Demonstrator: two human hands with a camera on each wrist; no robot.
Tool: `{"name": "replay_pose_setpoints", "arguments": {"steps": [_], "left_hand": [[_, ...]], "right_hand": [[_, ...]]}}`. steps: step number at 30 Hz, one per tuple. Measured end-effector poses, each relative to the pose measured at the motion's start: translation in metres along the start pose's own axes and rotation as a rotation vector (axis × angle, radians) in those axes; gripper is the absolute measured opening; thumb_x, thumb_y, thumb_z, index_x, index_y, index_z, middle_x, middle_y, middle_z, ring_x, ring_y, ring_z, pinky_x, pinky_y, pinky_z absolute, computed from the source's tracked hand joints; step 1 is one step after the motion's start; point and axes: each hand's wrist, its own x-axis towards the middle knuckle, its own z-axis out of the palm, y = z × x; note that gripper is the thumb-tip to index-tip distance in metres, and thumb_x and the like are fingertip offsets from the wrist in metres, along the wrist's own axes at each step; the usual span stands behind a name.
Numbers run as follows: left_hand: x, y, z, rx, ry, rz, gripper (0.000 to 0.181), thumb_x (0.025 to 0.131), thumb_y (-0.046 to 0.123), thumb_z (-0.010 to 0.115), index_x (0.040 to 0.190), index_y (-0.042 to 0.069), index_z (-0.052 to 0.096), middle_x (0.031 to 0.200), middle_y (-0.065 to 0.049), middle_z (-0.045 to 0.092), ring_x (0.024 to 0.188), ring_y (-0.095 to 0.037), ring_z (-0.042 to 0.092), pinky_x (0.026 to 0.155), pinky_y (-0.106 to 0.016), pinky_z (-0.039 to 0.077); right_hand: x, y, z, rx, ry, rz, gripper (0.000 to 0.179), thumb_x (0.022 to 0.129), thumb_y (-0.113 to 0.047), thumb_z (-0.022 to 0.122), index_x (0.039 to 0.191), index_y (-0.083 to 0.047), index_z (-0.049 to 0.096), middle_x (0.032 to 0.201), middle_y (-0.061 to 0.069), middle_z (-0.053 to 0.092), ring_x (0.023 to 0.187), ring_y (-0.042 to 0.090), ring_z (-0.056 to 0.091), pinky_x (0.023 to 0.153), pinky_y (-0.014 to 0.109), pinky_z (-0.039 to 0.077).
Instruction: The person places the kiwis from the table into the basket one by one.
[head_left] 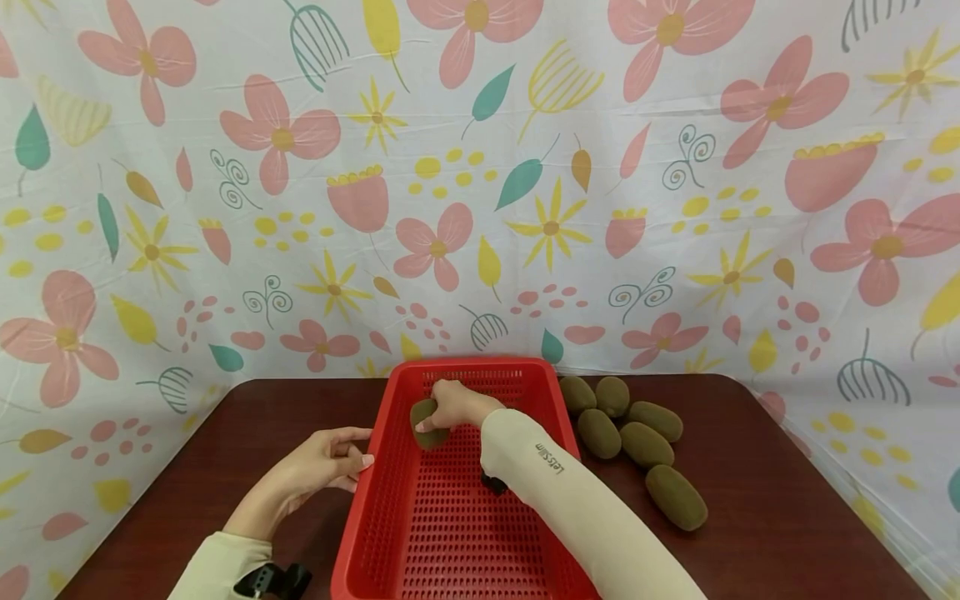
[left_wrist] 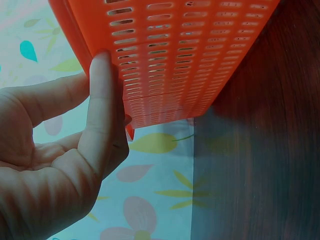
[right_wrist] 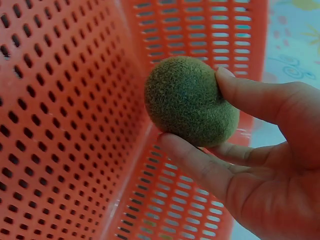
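A fuzzy brown-green kiwi (head_left: 429, 437) is in my right hand (head_left: 453, 406), inside the far left part of a red perforated plastic basket (head_left: 457, 364). In the right wrist view, the thumb and fingers hold the kiwi (right_wrist: 185, 97) near the basket's slotted walls. My left hand (head_left: 330, 462) is at the basket's left side, thumb and bent fingers on the rim. Seen from the left wrist, a finger lies against the outer wall (left_wrist: 165, 60) under the lip. Several kiwis (head_left: 647, 445) lie on the table to the right of the basket.
The dark reddish-brown table (head_left: 780, 500) carries the basket and loose fruit. Behind it hangs a white cloth (head_left: 480, 275) printed with flowers and leaves. One kiwi (head_left: 677, 497) lies nearest the front of the loose group.
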Motion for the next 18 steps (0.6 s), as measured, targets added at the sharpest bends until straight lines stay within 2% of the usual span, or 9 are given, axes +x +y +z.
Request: {"name": "replay_pose_setpoints", "arguments": {"steps": [7,18], "left_hand": [[0.000,-0.001,0.001,0.004,0.008,-0.007,0.063,0.096,0.013,0.061,0.143,-0.014,0.028,0.089,-0.013,0.061,0.079,-0.024,0.066,0.073,-0.038,0.057],[0.000,-0.001,0.001,-0.002,0.011,-0.014,0.064,0.095,0.013,0.061,0.143,-0.014,0.028,0.089,-0.013,0.060,0.078,-0.024,0.066,0.073,-0.039,0.057]], "right_hand": [[0.003,0.004,0.013,-0.034,-0.029,0.054,0.035,0.086,-0.023,0.074,0.105,0.000,0.055,0.084,0.009,0.055,0.080,0.032,0.067,0.078,0.041,0.055],[0.004,0.007,0.014,-0.049,-0.054,0.075,0.042,0.089,-0.025,0.070,0.116,0.002,0.054,0.091,0.011,0.056,0.082,0.032,0.068,0.077,0.038,0.055]]}}
